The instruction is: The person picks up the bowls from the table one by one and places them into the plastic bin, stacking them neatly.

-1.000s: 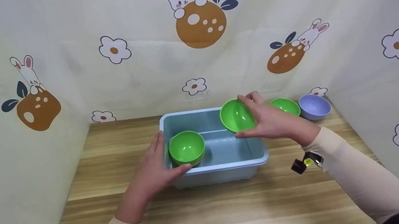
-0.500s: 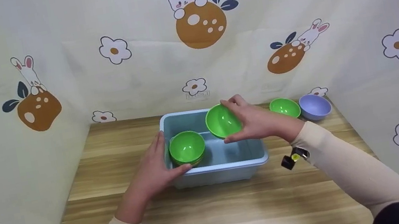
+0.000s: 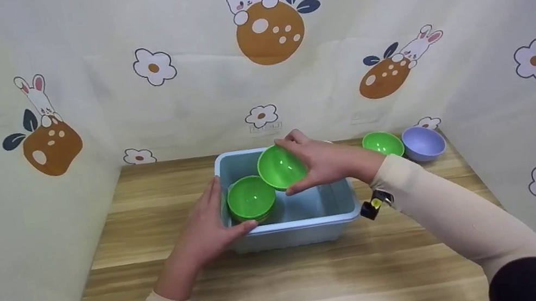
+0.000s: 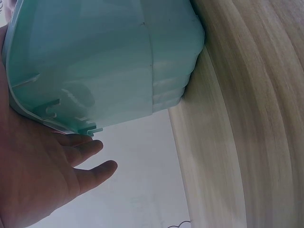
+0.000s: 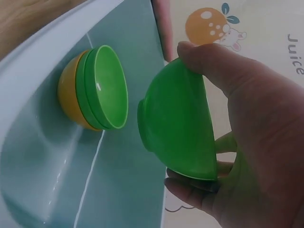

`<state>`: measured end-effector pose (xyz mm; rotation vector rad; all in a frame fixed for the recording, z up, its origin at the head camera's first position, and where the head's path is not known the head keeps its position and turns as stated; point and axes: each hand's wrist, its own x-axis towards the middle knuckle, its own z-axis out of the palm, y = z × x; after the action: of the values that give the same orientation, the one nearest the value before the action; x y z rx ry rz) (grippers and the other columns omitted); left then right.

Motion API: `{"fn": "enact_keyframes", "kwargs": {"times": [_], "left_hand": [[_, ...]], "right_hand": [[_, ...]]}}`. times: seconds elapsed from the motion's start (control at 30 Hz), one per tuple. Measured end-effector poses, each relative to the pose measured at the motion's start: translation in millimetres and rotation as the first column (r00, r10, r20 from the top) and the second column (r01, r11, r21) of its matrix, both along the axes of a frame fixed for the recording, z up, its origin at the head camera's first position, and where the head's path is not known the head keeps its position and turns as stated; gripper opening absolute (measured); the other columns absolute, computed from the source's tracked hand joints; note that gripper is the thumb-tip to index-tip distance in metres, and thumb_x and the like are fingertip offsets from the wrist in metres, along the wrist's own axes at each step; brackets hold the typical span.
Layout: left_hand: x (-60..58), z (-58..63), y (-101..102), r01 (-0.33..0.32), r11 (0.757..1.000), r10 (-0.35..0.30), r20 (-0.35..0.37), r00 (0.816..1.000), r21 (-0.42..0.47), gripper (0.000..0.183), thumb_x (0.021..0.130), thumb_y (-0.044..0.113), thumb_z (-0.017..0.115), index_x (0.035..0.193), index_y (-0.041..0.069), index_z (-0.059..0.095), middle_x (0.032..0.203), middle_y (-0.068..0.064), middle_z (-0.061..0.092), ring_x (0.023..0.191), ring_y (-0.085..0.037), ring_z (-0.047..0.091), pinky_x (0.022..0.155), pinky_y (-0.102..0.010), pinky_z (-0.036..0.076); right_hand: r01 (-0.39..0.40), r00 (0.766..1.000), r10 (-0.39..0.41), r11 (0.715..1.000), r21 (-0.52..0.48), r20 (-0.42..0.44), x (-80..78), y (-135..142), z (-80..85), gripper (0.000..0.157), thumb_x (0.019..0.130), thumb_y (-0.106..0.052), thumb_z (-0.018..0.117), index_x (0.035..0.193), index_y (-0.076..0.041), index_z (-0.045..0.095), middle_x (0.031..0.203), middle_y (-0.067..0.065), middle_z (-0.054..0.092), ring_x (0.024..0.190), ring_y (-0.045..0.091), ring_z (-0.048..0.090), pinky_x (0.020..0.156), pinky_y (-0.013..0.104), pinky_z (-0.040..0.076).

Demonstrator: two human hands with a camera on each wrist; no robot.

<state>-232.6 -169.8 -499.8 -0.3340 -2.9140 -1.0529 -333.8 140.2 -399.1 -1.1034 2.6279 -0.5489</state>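
My right hand (image 3: 322,160) grips a green bowl (image 3: 278,169) by its rim, thumb on one side and fingers on the other. Tilted, the bowl hangs over a light blue plastic bin (image 3: 313,221), just right of a nested stack of bowls inside. On top of that stack are green bowls (image 5: 111,88), with a yellow bowl (image 5: 69,92) beneath them in the right wrist view. At the bin's left end, my left hand (image 3: 205,230) rests with its thumb along the front rim. Its fingers (image 4: 97,176) extend fairly straight along the outer wall in the left wrist view.
A green bowl (image 3: 383,145) and a purple bowl (image 3: 423,143) stand side by side on the wooden table (image 3: 292,289), at the back right. A printed cloth (image 3: 184,110) hangs behind and along both sides of the table.
My right hand has carried the green bowl leftward over the bin, closer to the stack. The left hand and the bin have stayed in place.
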Motion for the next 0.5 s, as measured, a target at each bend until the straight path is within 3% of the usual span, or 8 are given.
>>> {"fn": "enact_keyframes", "kwargs": {"times": [0.17,0.5], "left_hand": [[-1.2,-1.2,-0.3,0.005,1.0,-0.005,-0.016,1.0,-0.008,0.135,0.086,0.071,0.084,0.178,0.006,0.01,0.183,-0.021,0.015,0.164,-0.049,0.025,0.127,-0.07,0.03],[-1.6,-1.1,-1.3,0.008,0.999,-0.009,-0.013,1.0,-0.035,0.146,0.08,0.092,0.073,0.178,0.006,0.008,0.183,-0.021,0.015,0.164,-0.048,0.025,0.128,-0.068,0.03]], "right_hand": [[-0.063,0.997,0.063,0.998,0.004,-0.033,-6.0,-12.2,-3.9,0.121,0.085,-0.06,0.091,0.175,-0.009,0.029,0.155,0.015,0.041,0.128,0.029,0.061,0.109,0.04,0.056],[-0.134,0.987,0.136,0.991,0.026,-0.085,-16.2,-29.0,-11.3,0.119,0.086,-0.06,0.089,0.175,-0.01,0.029,0.154,0.013,0.042,0.122,0.027,0.063,0.106,0.041,0.058]]}}
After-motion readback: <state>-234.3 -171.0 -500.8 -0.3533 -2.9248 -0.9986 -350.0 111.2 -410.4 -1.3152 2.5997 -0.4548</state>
